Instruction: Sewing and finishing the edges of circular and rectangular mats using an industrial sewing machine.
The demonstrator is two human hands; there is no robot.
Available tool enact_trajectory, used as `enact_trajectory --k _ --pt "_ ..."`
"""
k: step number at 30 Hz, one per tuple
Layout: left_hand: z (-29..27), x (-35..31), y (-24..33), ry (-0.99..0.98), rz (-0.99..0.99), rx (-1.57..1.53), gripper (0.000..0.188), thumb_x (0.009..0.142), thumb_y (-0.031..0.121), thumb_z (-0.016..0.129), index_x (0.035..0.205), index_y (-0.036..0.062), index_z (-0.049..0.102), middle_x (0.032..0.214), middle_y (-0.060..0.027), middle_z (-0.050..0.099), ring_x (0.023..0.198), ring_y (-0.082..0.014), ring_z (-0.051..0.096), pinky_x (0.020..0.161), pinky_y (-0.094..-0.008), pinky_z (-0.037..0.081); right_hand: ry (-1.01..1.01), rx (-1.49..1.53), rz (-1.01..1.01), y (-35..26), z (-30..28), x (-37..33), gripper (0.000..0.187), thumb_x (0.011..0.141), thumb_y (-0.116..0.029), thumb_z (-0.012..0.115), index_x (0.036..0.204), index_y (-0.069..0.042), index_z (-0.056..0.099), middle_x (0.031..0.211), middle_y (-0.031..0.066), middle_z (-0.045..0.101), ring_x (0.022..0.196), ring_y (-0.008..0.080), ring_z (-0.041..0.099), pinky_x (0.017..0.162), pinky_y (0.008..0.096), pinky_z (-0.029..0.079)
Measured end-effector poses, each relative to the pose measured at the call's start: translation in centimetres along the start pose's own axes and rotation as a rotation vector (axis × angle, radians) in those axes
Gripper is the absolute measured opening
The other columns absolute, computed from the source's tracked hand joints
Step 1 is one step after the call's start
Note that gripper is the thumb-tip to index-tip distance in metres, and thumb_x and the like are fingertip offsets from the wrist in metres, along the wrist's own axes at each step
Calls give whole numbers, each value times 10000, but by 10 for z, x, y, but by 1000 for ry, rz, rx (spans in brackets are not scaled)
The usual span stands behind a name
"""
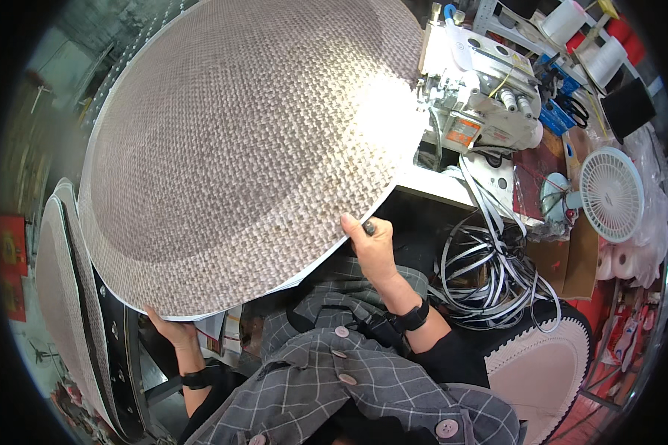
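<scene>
A large round mat with a beige and brown woven look and a pale edge fills the middle, spread out in front of me. With my right hand I grip its near right rim, thumb on top and the other fingers mostly underneath. A small dark cylindrical object also shows in that hand, its kind unclear. My left hand holds the near left rim from below, its fingers largely hidden under the mat. The mat's far right edge reaches a white sewing machine, whose lamp lights it brightly.
Black and white edging strips lie in a tangled heap at right. Beyond are a small fan, scissors and thread cones. More mats stand at left; a pale mat with a scalloped border is at lower right.
</scene>
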State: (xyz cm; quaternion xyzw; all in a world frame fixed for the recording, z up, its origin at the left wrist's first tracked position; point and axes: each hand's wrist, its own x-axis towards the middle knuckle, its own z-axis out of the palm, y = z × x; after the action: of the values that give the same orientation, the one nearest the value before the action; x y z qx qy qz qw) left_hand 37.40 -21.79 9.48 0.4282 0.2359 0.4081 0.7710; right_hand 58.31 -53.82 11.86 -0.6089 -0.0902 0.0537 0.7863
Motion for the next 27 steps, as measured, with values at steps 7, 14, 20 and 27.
enact_trajectory --k 7,14,20,27 --pt "-57 -12 -3 -10 -82 195 494 863 307 506 1242 22 367 1115 -89 516 890 -158 553 711 -268 456 98 165 32 -3 4 11 162 827 -106 602 746 28 643 680 -33 590 592 19 454 526 183 355" --pt "-46 -39 -14 -43 -107 244 403 860 321 514 1150 50 443 966 -27 557 628 -68 531 496 -188 386 250 154 -34 0 10 36 66 763 -50 600 764 16 595 648 -1 562 557 59 471 504 209 351" --pt "-66 -43 -34 -225 -244 303 275 882 335 482 881 65 534 718 -6 554 575 -67 489 468 -182 353 233 55 -209 19 -2 69 96 759 -41 607 750 53 622 696 25 612 617 87 514 570 228 396" --pt "-57 -54 -51 -305 -316 356 338 901 365 438 738 78 510 634 -11 506 531 -95 431 487 -219 321 294 98 -262 4 19 62 172 805 -108 627 854 56 609 782 40 604 731 90 511 623 230 400"
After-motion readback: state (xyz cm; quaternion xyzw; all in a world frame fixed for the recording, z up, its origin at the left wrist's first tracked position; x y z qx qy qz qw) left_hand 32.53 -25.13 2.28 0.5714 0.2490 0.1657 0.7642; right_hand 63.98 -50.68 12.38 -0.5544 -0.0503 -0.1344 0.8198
